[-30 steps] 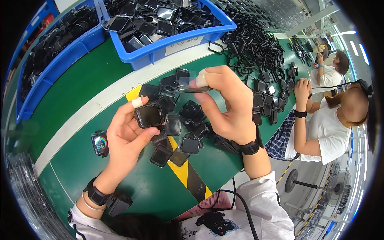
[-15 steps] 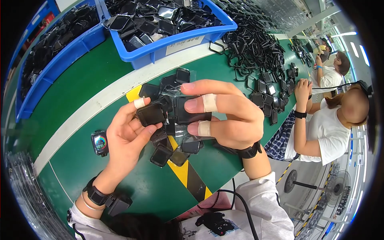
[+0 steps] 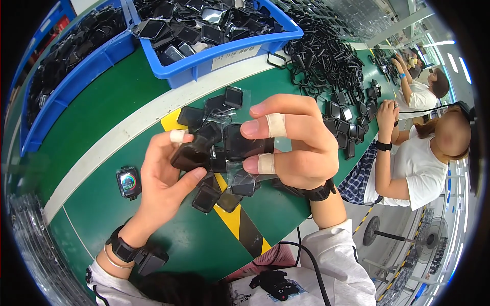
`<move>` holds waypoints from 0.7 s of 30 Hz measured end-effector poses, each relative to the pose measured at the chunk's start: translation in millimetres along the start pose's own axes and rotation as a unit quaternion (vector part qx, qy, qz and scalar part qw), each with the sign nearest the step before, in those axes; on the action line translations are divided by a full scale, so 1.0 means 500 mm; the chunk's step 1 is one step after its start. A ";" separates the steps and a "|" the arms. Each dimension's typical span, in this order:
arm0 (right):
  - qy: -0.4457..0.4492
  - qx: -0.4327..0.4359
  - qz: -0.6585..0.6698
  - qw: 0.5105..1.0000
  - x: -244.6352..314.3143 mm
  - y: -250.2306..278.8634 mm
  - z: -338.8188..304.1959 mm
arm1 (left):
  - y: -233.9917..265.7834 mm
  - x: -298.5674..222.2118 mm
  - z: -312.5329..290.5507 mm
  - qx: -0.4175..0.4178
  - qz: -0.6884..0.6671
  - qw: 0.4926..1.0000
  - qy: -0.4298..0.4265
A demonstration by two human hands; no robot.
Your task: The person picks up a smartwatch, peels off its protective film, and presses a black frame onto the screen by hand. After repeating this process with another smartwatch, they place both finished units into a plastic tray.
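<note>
My left hand (image 3: 166,178) pinches a black watch case (image 3: 190,157) between thumb and fingers, its dark glossy face tilted. Close beside it, my right hand (image 3: 303,145) has its fingertips on a square black watch screen (image 3: 237,145); its thumb is mostly hidden. Clear film shows around that piece. Some fingers on both hands wear pale tape. Beneath the hands lies a loose cluster of black watch cases (image 3: 205,198), some in clear bags. Left of my left hand lies a watch (image 3: 127,182) with a lit, coloured display.
Two blue bins (image 3: 176,71) (image 3: 76,76) heaped with black watch parts stand along the back and left. A tangled heap of black straps (image 3: 324,61) and more watch cases (image 3: 342,120) cover the far right of the green table (image 3: 189,250). Co-workers sit at the right.
My right hand has shifted slightly right, its fingers a little more spread. The watch case in my left hand has tilted and moved slightly down. A co-worker farther off has moved their arms.
</note>
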State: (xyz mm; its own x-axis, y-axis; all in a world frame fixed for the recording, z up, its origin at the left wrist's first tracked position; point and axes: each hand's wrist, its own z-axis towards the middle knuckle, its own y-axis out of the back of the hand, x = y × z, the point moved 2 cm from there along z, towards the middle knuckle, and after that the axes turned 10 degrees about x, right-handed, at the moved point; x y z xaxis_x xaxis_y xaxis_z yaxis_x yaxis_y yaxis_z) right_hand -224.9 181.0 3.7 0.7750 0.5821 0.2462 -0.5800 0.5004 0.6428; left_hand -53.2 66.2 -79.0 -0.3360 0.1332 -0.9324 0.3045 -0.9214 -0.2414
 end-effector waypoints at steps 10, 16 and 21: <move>-0.032 0.000 -0.013 0.999 0.000 0.002 0.003 | 0.002 -0.007 0.003 0.029 -0.040 0.998 -0.044; -0.108 0.016 0.025 0.994 0.005 -0.002 -0.008 | -0.030 -0.023 0.018 -0.054 -0.069 0.995 0.041; -0.228 0.013 0.209 0.951 0.020 -0.018 0.000 | -0.010 -0.014 0.013 0.003 -0.018 0.999 0.051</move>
State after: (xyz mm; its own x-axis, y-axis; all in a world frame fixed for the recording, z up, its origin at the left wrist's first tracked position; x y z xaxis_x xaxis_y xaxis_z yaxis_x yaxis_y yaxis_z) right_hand -212.2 182.3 0.2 0.5107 0.3856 0.7684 -0.8590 0.2670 0.4369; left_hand -57.9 67.7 -69.3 -0.2547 0.2017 -0.9458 0.2879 -0.9178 -0.2733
